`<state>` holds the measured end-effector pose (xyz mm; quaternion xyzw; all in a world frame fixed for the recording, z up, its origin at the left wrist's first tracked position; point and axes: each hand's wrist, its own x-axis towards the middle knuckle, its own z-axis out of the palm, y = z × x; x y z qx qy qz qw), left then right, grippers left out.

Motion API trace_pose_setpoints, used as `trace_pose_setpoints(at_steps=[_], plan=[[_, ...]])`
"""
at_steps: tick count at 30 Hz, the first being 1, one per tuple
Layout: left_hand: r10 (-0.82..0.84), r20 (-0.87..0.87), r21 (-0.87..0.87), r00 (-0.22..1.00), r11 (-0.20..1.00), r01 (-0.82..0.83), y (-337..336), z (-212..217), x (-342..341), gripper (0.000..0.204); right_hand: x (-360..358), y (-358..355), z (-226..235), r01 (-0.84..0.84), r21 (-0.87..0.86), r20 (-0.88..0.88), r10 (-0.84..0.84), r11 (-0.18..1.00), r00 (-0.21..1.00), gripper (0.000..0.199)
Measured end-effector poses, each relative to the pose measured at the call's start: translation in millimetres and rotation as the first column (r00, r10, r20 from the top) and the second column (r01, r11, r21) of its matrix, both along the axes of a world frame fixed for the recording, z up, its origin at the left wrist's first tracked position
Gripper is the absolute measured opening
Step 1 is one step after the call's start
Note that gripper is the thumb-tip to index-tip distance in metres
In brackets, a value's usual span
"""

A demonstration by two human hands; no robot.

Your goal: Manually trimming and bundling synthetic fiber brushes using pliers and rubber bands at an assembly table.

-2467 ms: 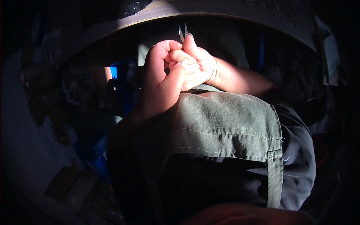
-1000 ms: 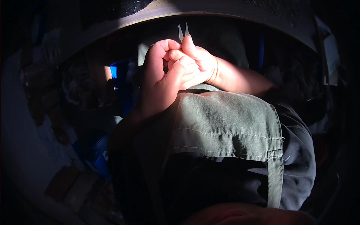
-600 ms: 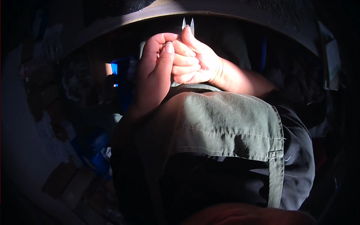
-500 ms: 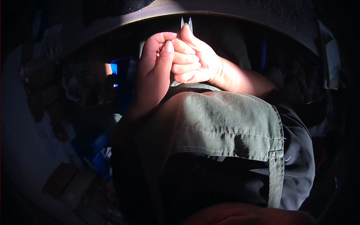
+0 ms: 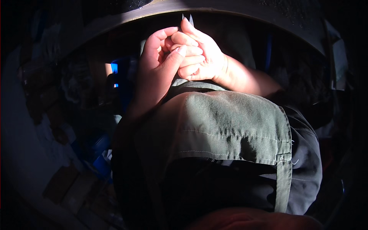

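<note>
My right hand (image 5: pixel 199 53) is closed in a fist around small thread snips (image 5: pixel 191 20), whose two pointed metal blades stick up apart past my thumb. The snips' handles are hidden inside the fist. Against its left side, my left hand (image 5: pixel 159 63) is curled, with the thumb touching the right fingers and the index finger bent over toward them. Whatever the left fingers may hold cannot be made out. Both hands are in bright light, above the grey-green apron (image 5: pixel 230 122) that I wear.
Beyond the hands runs the curved edge of a table (image 5: pixel 218 8), close to the blade tips. Blue containers (image 5: pixel 101 153) and brown boxes (image 5: pixel 63 182) stand in the dark at the lower left. A pale panel (image 5: pixel 339 63) is at the far right.
Both hands have moved slightly up and left, bringing the snips closer to the table edge. My left thumb has shifted onto the right fingers.
</note>
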<state>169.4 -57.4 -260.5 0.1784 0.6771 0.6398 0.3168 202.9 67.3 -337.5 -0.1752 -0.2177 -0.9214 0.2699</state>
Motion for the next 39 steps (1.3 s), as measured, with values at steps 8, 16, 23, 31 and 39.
trace_pose_setpoints(at_steps=[8,16,23,31,39], plan=[[-0.053,0.004,0.034,0.999,0.998,0.053,-3.8,0.5,-4.6,0.044,-0.7,2.8,4.9,0.070,0.080,0.050,-0.074,0.994,0.996,0.054],[-0.136,0.021,0.143,0.991,0.981,0.131,-8.7,-3.4,-6.6,0.054,-1.3,8.7,12.5,0.176,0.283,0.074,-0.204,0.943,0.976,0.055],[-0.168,-0.018,0.164,0.986,0.972,0.168,-8.8,-6.6,-8.2,0.055,-1.8,9.9,14.7,0.191,0.314,0.056,-0.218,0.930,0.974,0.054],[-0.158,0.048,0.200,0.986,0.969,0.145,-8.8,-10.0,-7.5,0.058,-0.3,10.7,15.6,0.247,0.383,0.061,-0.291,0.890,0.955,0.053],[-0.173,0.121,0.292,0.977,0.947,0.131,-10.0,-8.1,-4.7,0.063,-2.7,16.2,13.4,0.168,0.187,0.165,-0.200,0.968,0.966,0.051]])
